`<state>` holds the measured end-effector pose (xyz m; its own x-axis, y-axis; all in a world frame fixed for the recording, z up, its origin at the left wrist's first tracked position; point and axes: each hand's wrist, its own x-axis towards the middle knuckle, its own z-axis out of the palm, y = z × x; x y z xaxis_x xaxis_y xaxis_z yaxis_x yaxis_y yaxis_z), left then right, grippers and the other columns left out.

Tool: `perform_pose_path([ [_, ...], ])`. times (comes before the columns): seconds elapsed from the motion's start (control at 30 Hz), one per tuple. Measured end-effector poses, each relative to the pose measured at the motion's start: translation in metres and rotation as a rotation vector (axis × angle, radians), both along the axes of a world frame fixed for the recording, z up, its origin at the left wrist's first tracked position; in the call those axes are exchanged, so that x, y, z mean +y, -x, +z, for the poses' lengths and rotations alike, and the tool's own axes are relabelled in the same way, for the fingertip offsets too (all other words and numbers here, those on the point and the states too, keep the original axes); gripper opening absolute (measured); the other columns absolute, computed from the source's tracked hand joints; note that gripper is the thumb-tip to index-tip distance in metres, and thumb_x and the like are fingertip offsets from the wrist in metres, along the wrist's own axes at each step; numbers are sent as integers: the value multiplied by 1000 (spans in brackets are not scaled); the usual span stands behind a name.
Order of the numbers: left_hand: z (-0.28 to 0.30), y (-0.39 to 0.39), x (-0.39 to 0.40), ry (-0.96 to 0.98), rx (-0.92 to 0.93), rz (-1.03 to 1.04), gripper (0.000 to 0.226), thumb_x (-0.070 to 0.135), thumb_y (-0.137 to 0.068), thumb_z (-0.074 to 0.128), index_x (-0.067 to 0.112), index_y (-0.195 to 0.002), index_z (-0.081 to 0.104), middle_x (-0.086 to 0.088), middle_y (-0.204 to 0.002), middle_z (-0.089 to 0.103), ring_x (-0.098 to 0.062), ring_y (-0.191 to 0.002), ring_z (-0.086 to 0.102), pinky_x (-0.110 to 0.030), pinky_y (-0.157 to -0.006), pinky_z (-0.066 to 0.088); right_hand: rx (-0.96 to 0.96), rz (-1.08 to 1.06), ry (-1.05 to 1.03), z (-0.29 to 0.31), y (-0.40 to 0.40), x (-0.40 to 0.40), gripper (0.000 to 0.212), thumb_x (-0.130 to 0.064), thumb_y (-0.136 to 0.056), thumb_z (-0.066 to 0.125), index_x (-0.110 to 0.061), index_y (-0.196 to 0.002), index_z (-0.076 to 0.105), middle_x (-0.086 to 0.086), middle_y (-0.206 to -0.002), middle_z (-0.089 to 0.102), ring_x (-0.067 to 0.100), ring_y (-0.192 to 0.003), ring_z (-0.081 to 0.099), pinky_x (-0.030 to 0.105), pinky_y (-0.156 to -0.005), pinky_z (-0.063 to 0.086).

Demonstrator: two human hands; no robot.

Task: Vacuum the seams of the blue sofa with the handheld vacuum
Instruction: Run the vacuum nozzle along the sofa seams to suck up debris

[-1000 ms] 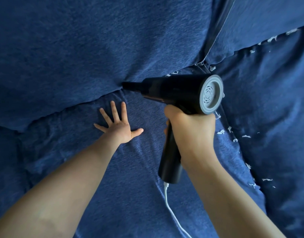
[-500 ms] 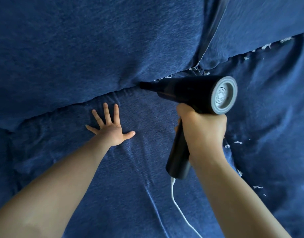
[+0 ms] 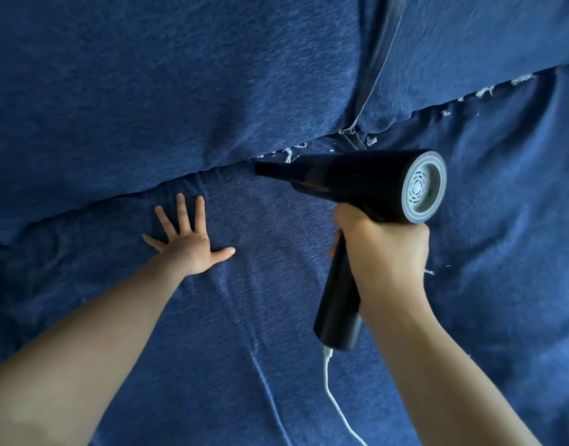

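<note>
The blue sofa (image 3: 148,91) fills the view, its back cushions above and its seat cushion below. My right hand (image 3: 384,252) grips the handle of the black handheld vacuum (image 3: 350,175). The vacuum's narrow nozzle tip touches the seam (image 3: 186,178) between back cushion and seat. White scraps (image 3: 288,152) lie in the seam just right of the nozzle. My left hand (image 3: 188,243) presses flat on the seat cushion with fingers spread, left of the vacuum.
A vertical gap (image 3: 370,75) divides the two back cushions. More white scraps (image 3: 486,91) line the right-hand seam, and a few lie on the right seat cushion (image 3: 429,272). A white cord (image 3: 338,407) hangs from the vacuum's handle toward me.
The vacuum nozzle has slid right along the seam towards the gap between the back cushions. My left hand has stayed flat on the seat.
</note>
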<state>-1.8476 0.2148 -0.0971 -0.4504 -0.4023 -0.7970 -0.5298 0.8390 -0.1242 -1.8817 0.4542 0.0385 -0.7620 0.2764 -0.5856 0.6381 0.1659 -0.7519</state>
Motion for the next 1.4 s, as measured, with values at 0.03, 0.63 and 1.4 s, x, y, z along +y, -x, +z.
perform_pose_path([
  [0.03,1,0,0,1,-3,2,126,85,-70,47,30,-131,-49,-4,-137,-57,-46,-134,-37,-77,-105,2,-5,-3,-5,0,2,-1,32,-33,-52,68,-5,-69,66,7,-60,67,44,-73,71,58,-69,61],
  [0.63,0,2,-1,-3,-9,14,127,87,-68,46,31,-121,-54,-4,-135,-59,-46,-132,-40,-77,-104,0,42,-16,-99,5,10,-8,30,-33,-56,68,-7,-71,66,9,-67,70,37,-74,72,53,-70,62],
  [1.4,-2,-1,-4,-25,32,-10,125,86,-70,44,29,-129,-50,-6,-139,-55,-48,-134,-36,-76,-106,1,14,12,-190,16,17,-11,28,-34,-61,71,-10,-74,69,6,-70,72,33,-76,72,47,-77,62],
])
